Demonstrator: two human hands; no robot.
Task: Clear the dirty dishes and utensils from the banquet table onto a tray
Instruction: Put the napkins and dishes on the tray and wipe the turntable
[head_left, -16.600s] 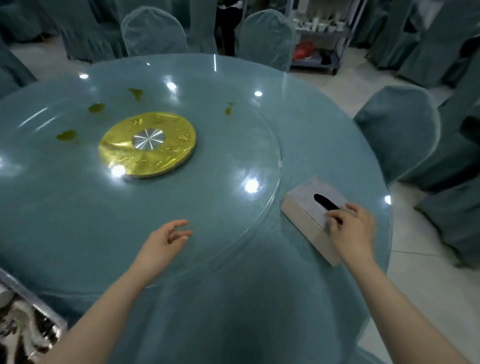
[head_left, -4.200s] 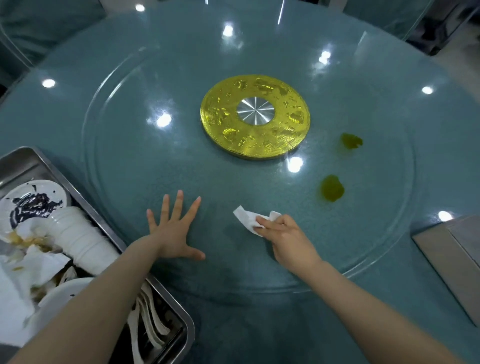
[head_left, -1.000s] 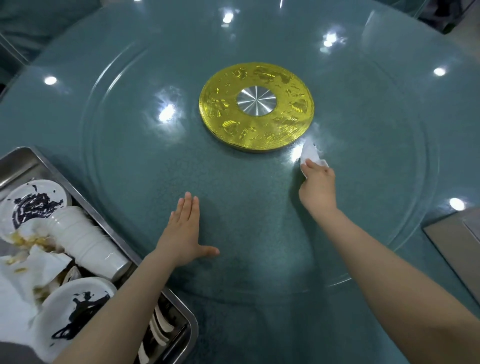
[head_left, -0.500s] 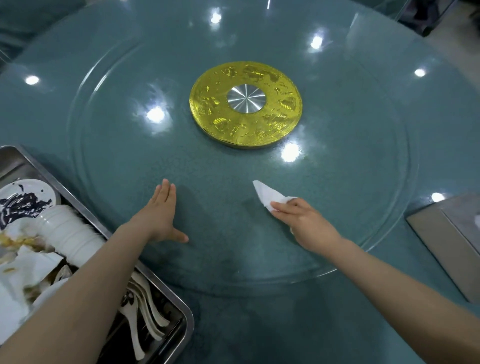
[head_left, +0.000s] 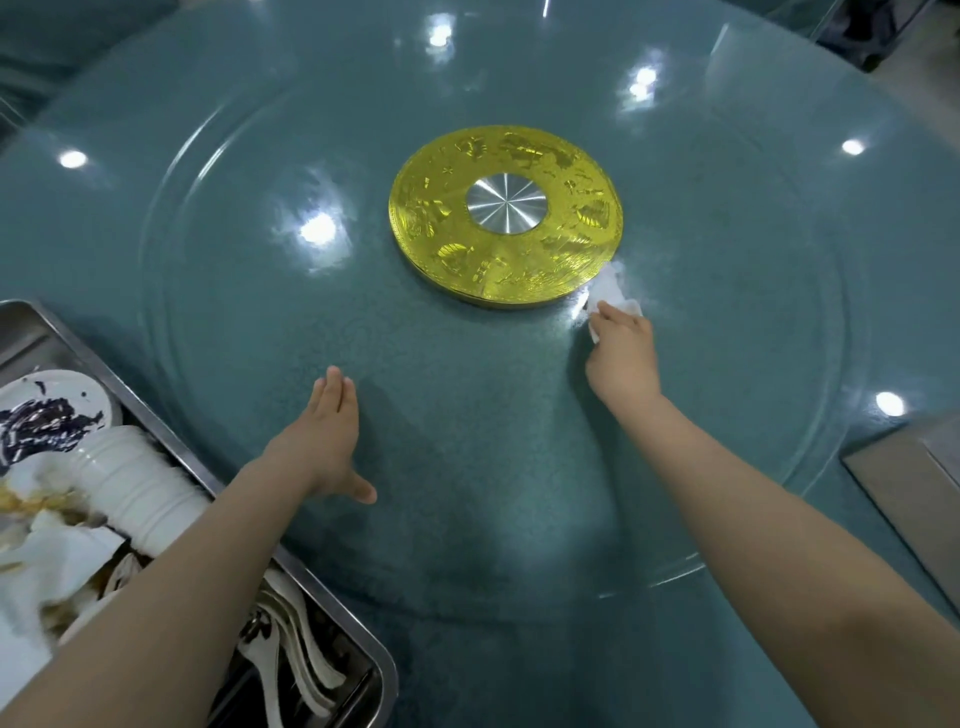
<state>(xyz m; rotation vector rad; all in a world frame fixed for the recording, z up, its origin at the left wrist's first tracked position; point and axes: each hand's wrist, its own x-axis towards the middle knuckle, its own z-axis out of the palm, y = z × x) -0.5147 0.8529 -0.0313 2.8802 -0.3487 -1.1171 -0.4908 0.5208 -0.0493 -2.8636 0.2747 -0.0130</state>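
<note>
Dishes, white and stained, sit stacked in the steel tray (head_left: 332, 618) at my left. My right hand (head_left: 621, 358) pinches a crumpled white tissue (head_left: 610, 291) against the gold turntable hub (head_left: 506, 215); my left hand (head_left: 322, 441) lies flat-fingered, holding nothing. Pressing unevenly could spin the round glass turntable (head_left: 727, 322), I judge.

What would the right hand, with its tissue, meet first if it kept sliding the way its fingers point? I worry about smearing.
Probably the gold disc: the right hand presses the tissue on the glass turntable, pointing up-left, tissue already about at the disc's rim.
</note>
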